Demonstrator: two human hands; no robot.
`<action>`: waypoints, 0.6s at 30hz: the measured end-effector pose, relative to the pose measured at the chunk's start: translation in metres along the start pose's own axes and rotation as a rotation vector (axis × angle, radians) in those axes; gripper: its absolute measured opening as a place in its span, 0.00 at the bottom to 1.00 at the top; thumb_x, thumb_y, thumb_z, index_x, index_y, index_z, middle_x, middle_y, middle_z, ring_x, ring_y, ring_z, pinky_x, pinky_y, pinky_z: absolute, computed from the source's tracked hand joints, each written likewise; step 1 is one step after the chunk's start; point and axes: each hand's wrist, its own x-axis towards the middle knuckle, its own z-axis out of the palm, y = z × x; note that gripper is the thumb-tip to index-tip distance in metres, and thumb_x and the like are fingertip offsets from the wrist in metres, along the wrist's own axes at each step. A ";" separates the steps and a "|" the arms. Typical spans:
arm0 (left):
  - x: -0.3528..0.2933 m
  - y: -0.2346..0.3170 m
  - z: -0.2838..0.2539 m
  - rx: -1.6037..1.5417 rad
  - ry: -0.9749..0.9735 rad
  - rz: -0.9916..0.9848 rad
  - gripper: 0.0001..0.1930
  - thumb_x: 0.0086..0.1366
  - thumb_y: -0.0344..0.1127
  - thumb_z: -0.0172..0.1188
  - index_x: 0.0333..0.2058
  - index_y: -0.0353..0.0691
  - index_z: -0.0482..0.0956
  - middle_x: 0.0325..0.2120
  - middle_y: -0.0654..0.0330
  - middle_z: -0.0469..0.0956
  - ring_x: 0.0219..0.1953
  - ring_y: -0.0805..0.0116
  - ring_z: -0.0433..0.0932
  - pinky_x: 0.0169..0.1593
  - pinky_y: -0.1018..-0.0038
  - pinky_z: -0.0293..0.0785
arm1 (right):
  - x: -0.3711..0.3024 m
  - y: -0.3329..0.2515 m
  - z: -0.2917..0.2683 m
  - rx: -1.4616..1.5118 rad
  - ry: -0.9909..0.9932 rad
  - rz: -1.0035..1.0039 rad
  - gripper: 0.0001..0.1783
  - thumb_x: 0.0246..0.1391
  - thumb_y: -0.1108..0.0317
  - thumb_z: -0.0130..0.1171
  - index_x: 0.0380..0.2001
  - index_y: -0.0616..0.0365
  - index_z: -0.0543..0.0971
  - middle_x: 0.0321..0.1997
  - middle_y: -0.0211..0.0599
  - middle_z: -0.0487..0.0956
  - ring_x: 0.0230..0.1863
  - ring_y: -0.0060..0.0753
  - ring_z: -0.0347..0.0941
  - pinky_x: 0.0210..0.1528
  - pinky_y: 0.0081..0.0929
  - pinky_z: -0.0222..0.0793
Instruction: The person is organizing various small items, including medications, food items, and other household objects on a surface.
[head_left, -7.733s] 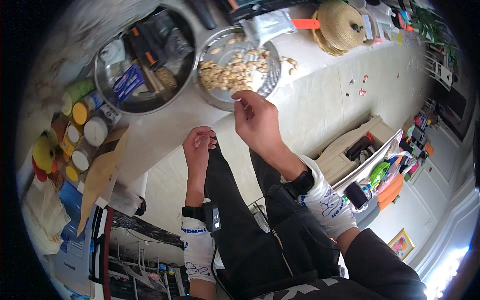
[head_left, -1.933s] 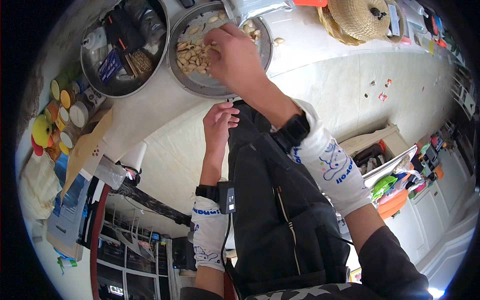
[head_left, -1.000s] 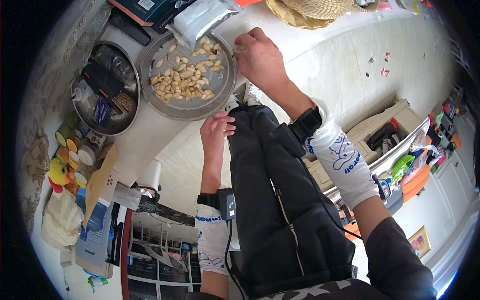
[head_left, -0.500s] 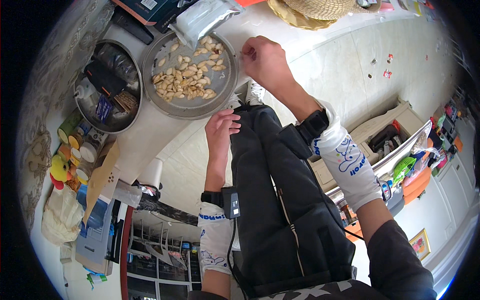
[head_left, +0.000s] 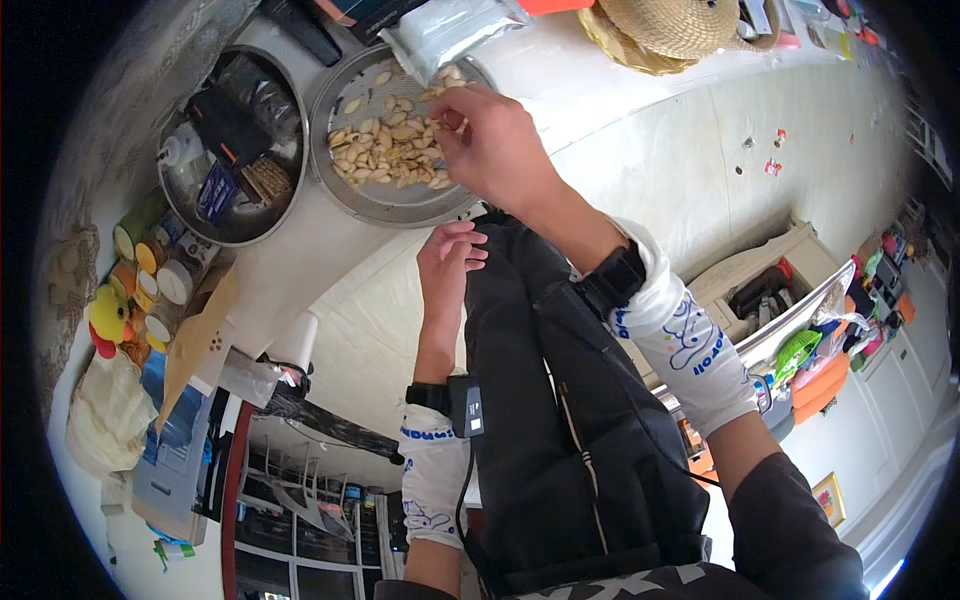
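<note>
Pale oval seeds (head_left: 385, 155), which look like pumpkin seeds, lie in a round mesh sieve (head_left: 372, 208) on the white tabletop. My right hand (head_left: 492, 140) is over the sieve's right side, thumb and fingers pinched together at the edge of the seed pile. Whatever is between those fingertips, if anything, is too small or hidden to name. Just below the sieve's near rim, my left hand (head_left: 450, 258) hovers over my lap with its fingers loosely apart and nothing visible in it.
Left of the sieve stands a metal bowl (head_left: 298, 190) holding a black pouch and small packets. A silvery plastic package (head_left: 450, 38) overlaps the sieve's far rim. Woven straw hats (head_left: 665, 30) lie at the far right. Jars (head_left: 172, 280) and a yellow toy duck (head_left: 108, 315) line the left.
My right hand has moved left, from beside the sieve to over the seeds. The left hand has barely moved. The view has shifted slightly, so the sieve and bowl appear higher and further right.
</note>
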 end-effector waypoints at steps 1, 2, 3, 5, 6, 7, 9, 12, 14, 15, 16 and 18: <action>-0.001 -0.001 -0.003 0.004 0.001 0.000 0.12 0.66 0.33 0.55 0.45 0.36 0.77 0.36 0.57 0.83 0.32 0.71 0.81 0.38 0.75 0.78 | 0.004 -0.001 0.009 -0.042 -0.036 -0.010 0.10 0.46 0.76 0.62 0.36 0.60 0.80 0.31 0.43 0.80 0.31 0.42 0.79 0.35 0.33 0.76; -0.002 -0.002 -0.007 0.000 0.008 0.002 0.12 0.66 0.33 0.55 0.45 0.36 0.77 0.36 0.57 0.83 0.32 0.71 0.81 0.38 0.75 0.78 | 0.008 -0.002 0.017 -0.038 -0.070 -0.006 0.10 0.46 0.75 0.62 0.35 0.60 0.80 0.31 0.45 0.81 0.31 0.46 0.79 0.36 0.36 0.76; -0.002 -0.002 -0.008 -0.004 0.012 0.003 0.12 0.66 0.33 0.55 0.45 0.36 0.77 0.36 0.57 0.82 0.32 0.71 0.80 0.38 0.75 0.78 | 0.014 -0.002 0.023 -0.040 -0.074 -0.012 0.10 0.46 0.75 0.62 0.35 0.60 0.80 0.31 0.45 0.81 0.31 0.46 0.79 0.36 0.36 0.76; -0.004 -0.001 -0.011 -0.015 0.019 0.008 0.12 0.66 0.32 0.54 0.45 0.36 0.77 0.36 0.57 0.82 0.31 0.71 0.80 0.39 0.75 0.78 | 0.022 -0.002 0.033 -0.029 -0.050 -0.054 0.09 0.46 0.74 0.62 0.34 0.60 0.80 0.31 0.46 0.82 0.32 0.48 0.80 0.38 0.38 0.76; -0.006 0.001 -0.013 -0.032 0.035 0.015 0.11 0.66 0.29 0.53 0.45 0.35 0.77 0.35 0.56 0.82 0.31 0.70 0.80 0.37 0.75 0.77 | 0.024 -0.004 0.035 -0.031 -0.056 -0.058 0.09 0.46 0.74 0.62 0.34 0.60 0.80 0.31 0.46 0.82 0.32 0.48 0.80 0.38 0.38 0.76; -0.008 0.003 -0.014 -0.049 0.050 0.022 0.11 0.66 0.26 0.51 0.44 0.34 0.78 0.34 0.55 0.83 0.30 0.70 0.80 0.36 0.75 0.77 | 0.028 -0.006 0.037 -0.069 -0.090 -0.029 0.09 0.47 0.73 0.62 0.35 0.60 0.81 0.32 0.46 0.82 0.32 0.48 0.80 0.39 0.38 0.77; -0.013 0.008 -0.015 -0.064 0.048 0.039 0.11 0.66 0.25 0.51 0.44 0.34 0.78 0.34 0.55 0.83 0.30 0.70 0.80 0.36 0.76 0.77 | 0.030 -0.009 0.040 -0.109 -0.128 -0.003 0.09 0.48 0.72 0.62 0.35 0.60 0.81 0.32 0.47 0.83 0.33 0.48 0.81 0.39 0.38 0.77; -0.023 0.019 -0.017 -0.042 0.032 0.066 0.11 0.66 0.28 0.51 0.44 0.35 0.77 0.35 0.56 0.83 0.31 0.71 0.80 0.37 0.76 0.77 | 0.030 -0.014 0.040 -0.092 -0.129 0.008 0.09 0.50 0.70 0.62 0.35 0.60 0.83 0.30 0.46 0.83 0.32 0.47 0.81 0.39 0.36 0.77; -0.026 0.030 -0.018 -0.008 0.018 0.076 0.11 0.66 0.31 0.52 0.45 0.35 0.77 0.36 0.56 0.82 0.31 0.72 0.79 0.37 0.76 0.76 | 0.025 -0.017 0.035 -0.054 -0.146 0.041 0.09 0.52 0.67 0.63 0.34 0.60 0.83 0.28 0.46 0.83 0.29 0.47 0.81 0.36 0.36 0.76; -0.029 0.038 -0.019 -0.004 0.019 0.096 0.10 0.66 0.28 0.52 0.44 0.34 0.77 0.35 0.56 0.83 0.30 0.73 0.79 0.35 0.78 0.75 | 0.023 -0.019 0.031 -0.050 -0.147 0.040 0.09 0.52 0.67 0.63 0.34 0.60 0.83 0.28 0.46 0.83 0.29 0.47 0.81 0.36 0.36 0.76; -0.031 0.047 -0.019 0.002 0.020 0.115 0.10 0.66 0.25 0.51 0.44 0.34 0.77 0.35 0.55 0.83 0.29 0.73 0.78 0.34 0.79 0.74 | 0.020 -0.021 0.025 -0.045 -0.087 0.047 0.09 0.53 0.66 0.63 0.33 0.60 0.83 0.27 0.46 0.83 0.28 0.47 0.80 0.34 0.36 0.75; -0.031 0.068 -0.020 0.001 0.012 0.166 0.10 0.66 0.26 0.51 0.44 0.33 0.77 0.35 0.55 0.83 0.29 0.74 0.78 0.33 0.80 0.73 | 0.019 -0.024 0.006 -0.044 -0.005 0.037 0.13 0.58 0.62 0.62 0.29 0.62 0.82 0.22 0.48 0.79 0.22 0.46 0.76 0.28 0.35 0.70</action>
